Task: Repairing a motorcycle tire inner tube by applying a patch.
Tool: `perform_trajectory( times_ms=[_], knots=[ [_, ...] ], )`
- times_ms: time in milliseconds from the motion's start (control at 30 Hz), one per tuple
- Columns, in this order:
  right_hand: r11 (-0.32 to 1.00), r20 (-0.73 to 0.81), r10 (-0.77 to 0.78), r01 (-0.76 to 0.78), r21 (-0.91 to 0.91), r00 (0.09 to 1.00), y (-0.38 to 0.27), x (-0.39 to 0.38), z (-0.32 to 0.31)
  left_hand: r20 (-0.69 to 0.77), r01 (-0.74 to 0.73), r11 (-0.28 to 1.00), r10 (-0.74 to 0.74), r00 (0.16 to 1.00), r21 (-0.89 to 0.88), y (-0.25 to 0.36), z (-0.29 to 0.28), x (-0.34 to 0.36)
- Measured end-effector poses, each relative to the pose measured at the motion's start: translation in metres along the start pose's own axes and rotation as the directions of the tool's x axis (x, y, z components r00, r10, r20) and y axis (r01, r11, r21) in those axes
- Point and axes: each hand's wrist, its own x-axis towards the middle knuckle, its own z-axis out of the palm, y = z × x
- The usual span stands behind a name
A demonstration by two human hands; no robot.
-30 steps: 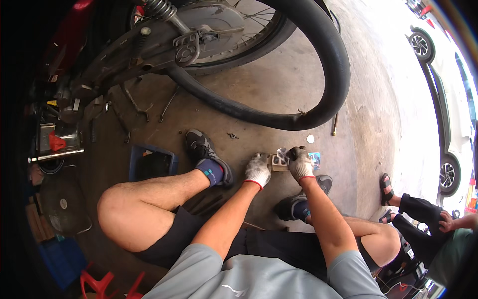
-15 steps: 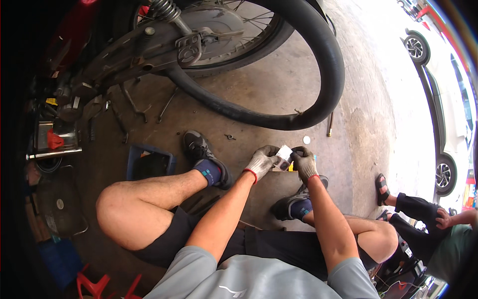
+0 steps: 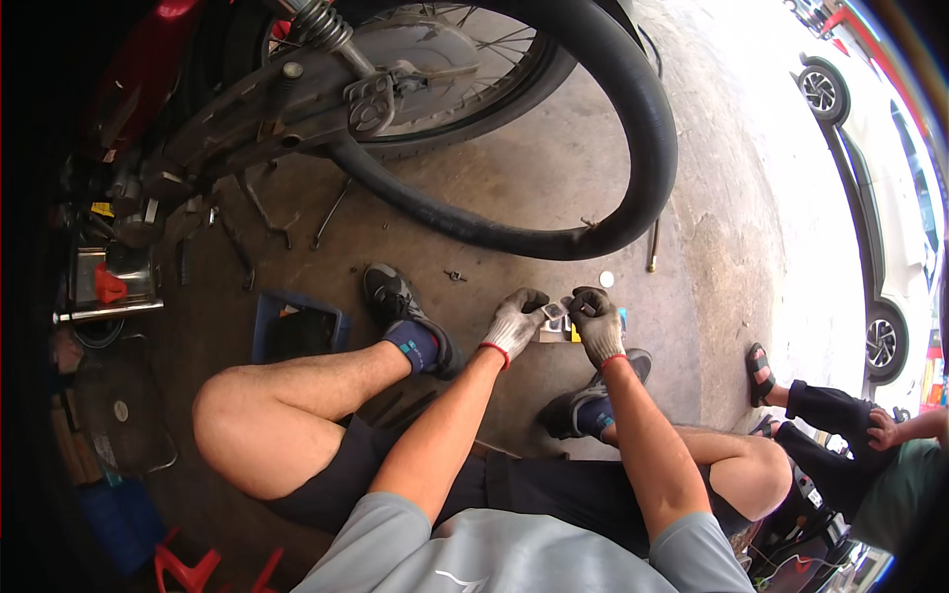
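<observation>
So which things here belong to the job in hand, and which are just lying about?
Probably the job:
small square piece between left hand and right hand
small box below them
large black tube

Seemingly lying about:
white disc
thin rod
small metal piece
blue bin

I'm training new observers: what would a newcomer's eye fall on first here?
Probably the black tube looping across the top, then the white car along the right edge. Near centre, the gloved left hand and gloved right hand stand out, a small pale-edged piece between them.
</observation>
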Motion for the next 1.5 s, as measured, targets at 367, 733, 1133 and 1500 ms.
perform_trajectory(
  times_ms=[367,733,1133,1500],
  knots=[
    [0.946,0.175,0.304,-0.276,-0.167,0.936,-0.026,0.003,-0.017,0.132,-0.065,0.927,0.017,0.991,0.370,0.023,-0.011,-0.008],
    [0.948,0.329,0.225,-0.128,-0.291,0.917,-0.030,-0.001,-0.012,0.122,-0.040,0.913,-0.010,0.993,0.405,0.035,-0.014,-0.008],
    [0.930,0.289,0.116,-0.002,-0.368,0.950,-0.049,-0.007,0.002,0.071,0.096,0.976,-0.111,0.991,0.194,0.013,0.000,0.003],
    [0.959,0.241,-0.049,0.113,-0.260,0.969,-0.035,-0.009,0.011,0.006,0.180,0.978,-0.180,0.984,-0.102,0.007,-0.008,0.006]
  ],
)
